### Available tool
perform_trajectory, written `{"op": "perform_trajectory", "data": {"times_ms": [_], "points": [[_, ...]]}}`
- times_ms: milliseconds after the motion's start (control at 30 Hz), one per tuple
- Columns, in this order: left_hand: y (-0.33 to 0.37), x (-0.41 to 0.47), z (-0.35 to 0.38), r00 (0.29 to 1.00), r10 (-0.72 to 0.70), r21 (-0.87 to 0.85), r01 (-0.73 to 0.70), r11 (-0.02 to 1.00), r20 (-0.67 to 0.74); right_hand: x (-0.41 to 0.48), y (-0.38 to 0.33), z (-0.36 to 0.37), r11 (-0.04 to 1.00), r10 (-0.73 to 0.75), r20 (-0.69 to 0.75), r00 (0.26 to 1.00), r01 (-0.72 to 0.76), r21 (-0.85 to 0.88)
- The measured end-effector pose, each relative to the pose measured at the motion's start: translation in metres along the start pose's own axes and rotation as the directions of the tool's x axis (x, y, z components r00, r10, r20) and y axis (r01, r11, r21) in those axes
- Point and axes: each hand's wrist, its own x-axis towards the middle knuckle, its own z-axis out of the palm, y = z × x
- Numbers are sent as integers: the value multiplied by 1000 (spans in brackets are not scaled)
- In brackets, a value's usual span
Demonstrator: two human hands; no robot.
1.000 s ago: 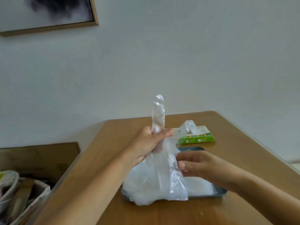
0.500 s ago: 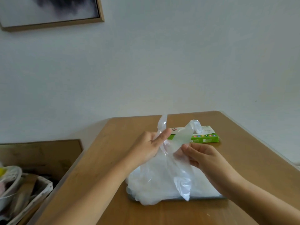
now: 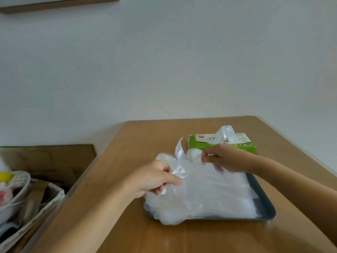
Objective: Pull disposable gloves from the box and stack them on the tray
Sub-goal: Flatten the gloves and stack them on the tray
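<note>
"Two hands, one glove: who has hold of what?" the picture desk asks.

"Both grip it," the photographer says. "The left hand (image 3: 156,178), near and to the left, pinches the top glove (image 3: 184,168) between thumb and fingers at the left edge of the pile (image 3: 209,196). The right hand (image 3: 226,158), farther off, has its fingers curled on the same film at the pile's far edge. One plastic finger of that glove stands up between them."

"Where does it sit against the tray?"

"Spread over the pile, which fills the dark tray (image 3: 267,203) on the wooden table (image 3: 127,225). The pile runs left to right, and its left end spills past the tray's left rim."

"And the box?"

"The green box (image 3: 244,144) lies just beyond the tray's far edge, its long side running left to right, parallel with the pile. The next glove (image 3: 225,134) pokes up from the top slot, just beyond the right hand's knuckles."

"So which hand goes for it?"

"The right, by my reading. It is just beside that tuft, while the left hand is well apart from it, with the pile between. Once the top glove is let go, a short reach away and up should do. The box looks light, so it may lift with the pull unless it is steadied."

"Anything else in shot?"

"A basket (image 3: 27,198) of odds and ends low at the left, and the edge of a picture frame (image 3: 54,4) on the wall at top left."
</note>
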Motion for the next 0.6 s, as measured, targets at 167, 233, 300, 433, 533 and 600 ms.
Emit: {"op": "perform_trajectory", "data": {"times_ms": [167, 233, 300, 433, 533, 600], "points": [[-1, -7, -16, 966, -103, -141, 138, 980, 236, 3, 4, 9, 990, -26, 11, 1000, 24, 138], [1, -7, -14, 952, -125, -137, 169, 976, 281, 1, -1, 6, 962, -49, 32, 998, 38, 270], [3, -5, -12, 957, -102, -80, 128, 989, 271, -4, -9, -1, 918, -101, 42, 994, 76, 390], [16, -4, -11, 959, 90, 115, -125, 986, 270, -19, -33, -19, 863, -253, 55, 966, 200, 464], [18, -4, -7, 961, 160, 129, -192, 973, 224, -32, -56, -35, 854, -364, 77, 928, 300, 425], [14, -3, -7, 970, 174, 124, -196, 973, 168, -40, -68, -45, 844, -405, 89, 910, 335, 419]]}}
